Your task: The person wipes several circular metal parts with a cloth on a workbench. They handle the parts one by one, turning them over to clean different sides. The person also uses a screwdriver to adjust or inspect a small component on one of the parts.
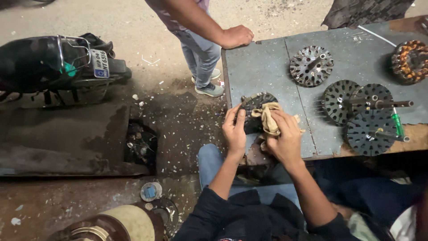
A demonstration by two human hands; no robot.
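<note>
- A dark, round, perforated metal motor cover (255, 107) sits at the near left corner of the grey metal worktable (267, 67), partly over its edge.
- The left hand (235, 131) clasps the cover's left rim, fingers curled onto it.
- The right hand (285, 138) is closed around a crumpled beige cloth (267, 118), pressing it against the cover's right side.
- Further along the table lie four similar dark perforated discs with shafts (311, 65), one apart and three overlapping near the right.
- A green-handled screwdriver (397, 125) lies among those three.
- A copper-wound stator (410, 60) rests at the far right edge.
- Another person's fist (237, 35) leans on the table's far left corner.
- A parked scooter (58, 67) stands on the littered ground to the left.
</note>
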